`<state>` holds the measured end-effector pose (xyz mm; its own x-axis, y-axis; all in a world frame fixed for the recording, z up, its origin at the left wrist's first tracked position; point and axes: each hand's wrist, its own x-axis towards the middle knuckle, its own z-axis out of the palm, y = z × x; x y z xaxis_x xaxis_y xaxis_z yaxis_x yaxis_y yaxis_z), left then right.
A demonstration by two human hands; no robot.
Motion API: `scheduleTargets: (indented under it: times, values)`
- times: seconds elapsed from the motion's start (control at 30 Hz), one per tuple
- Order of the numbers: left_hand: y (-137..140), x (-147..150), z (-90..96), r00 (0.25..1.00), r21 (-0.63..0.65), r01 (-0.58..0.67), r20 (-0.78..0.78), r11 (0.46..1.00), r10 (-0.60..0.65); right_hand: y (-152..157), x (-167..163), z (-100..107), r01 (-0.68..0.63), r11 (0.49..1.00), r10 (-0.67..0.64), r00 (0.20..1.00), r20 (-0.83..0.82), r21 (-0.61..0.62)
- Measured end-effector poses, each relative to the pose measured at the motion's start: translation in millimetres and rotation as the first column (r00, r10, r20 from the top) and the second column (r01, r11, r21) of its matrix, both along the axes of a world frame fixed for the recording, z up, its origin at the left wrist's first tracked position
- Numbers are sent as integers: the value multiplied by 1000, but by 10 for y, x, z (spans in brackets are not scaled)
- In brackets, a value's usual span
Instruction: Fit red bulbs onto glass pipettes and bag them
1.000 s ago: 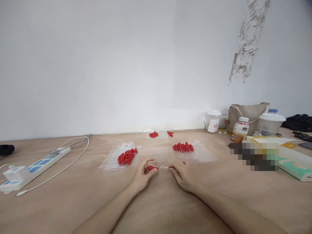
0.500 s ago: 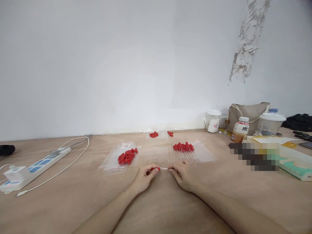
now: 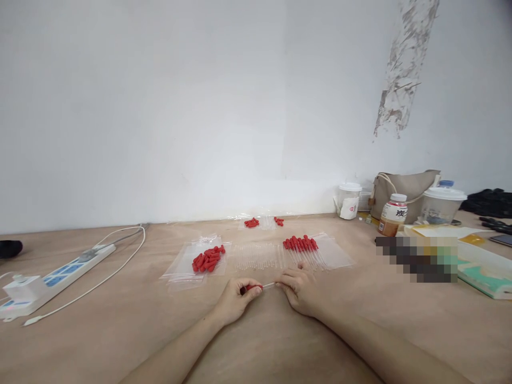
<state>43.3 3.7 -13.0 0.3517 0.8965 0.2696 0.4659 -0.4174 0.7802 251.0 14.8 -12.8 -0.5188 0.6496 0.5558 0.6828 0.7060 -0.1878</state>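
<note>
My left hand (image 3: 239, 300) pinches a red rubber bulb (image 3: 254, 287) between thumb and fingers. A thin clear glass dropper tube (image 3: 269, 286) runs from the bulb's end to my right hand (image 3: 298, 288), whose fingertips are closed on it. How deep the tube sits in the bulb I cannot tell. Beyond my hands lies a row of bare clear tubes (image 3: 258, 256). To its left a heap of red bulbs (image 3: 208, 258) rests on plastic bags (image 3: 182, 260). On the right, several droppers with red bulbs (image 3: 301, 244) lie side by side on another bag (image 3: 336, 253).
More red bulbs (image 3: 252, 223) lie in a clear bag near the wall. A power strip (image 3: 74, 272) with a white cable (image 3: 136, 255) is at left. On the right stand a lidded cup (image 3: 349, 201), a drink bottle (image 3: 392, 216), a grey bag (image 3: 404, 186) and a tray (image 3: 486, 272).
My left hand with the bulb has dropped slightly toward me, so the tube now slants up toward my right hand. My right hand has hardly moved.
</note>
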Motion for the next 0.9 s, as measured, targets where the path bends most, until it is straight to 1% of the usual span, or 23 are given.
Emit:
scheduleTargets:
  times: [0.13,0.27,0.37,0.47,0.53,0.6,0.67,0.77,0.83,0.9]
  values:
    - [-6,-12,-7,1000,-8,-19,13,1000,19,-29,-41,-22,10,1000,-10,1000,2,-1]
    - [-25,-14,9,999,-16,-27,30,999,28,-22,-33,6,-7,1000,7,1000,30,0]
    - [-35,-9,10,999,-29,-29,15,999,29,17,4,22,-40,998,37,996,79,42]
    - [-38,2,-3,1000,-45,-19,-3,999,19,72,37,10,-77,991,63,991,122,114]
    - [-42,10,-7,1000,-40,-13,-15,999,12,94,47,-6,-93,984,72,988,135,153]
    - [-49,18,-4,999,-15,-25,-33,1000,24,88,41,-16,-94,983,75,990,121,160]
    - [-60,25,4,997,19,-45,-54,999,46,51,21,-12,-84,989,73,993,93,122]
    - [-74,25,9,993,88,-72,-90,993,80,-29,-27,26,-49,999,48,997,58,14]
    - [-78,20,7,988,169,-68,-124,983,90,-65,-60,59,-24,996,28,999,43,-89]
    - [-79,14,6,982,266,-37,-171,963,84,-66,-86,78,-20,971,25,999,19,-240]
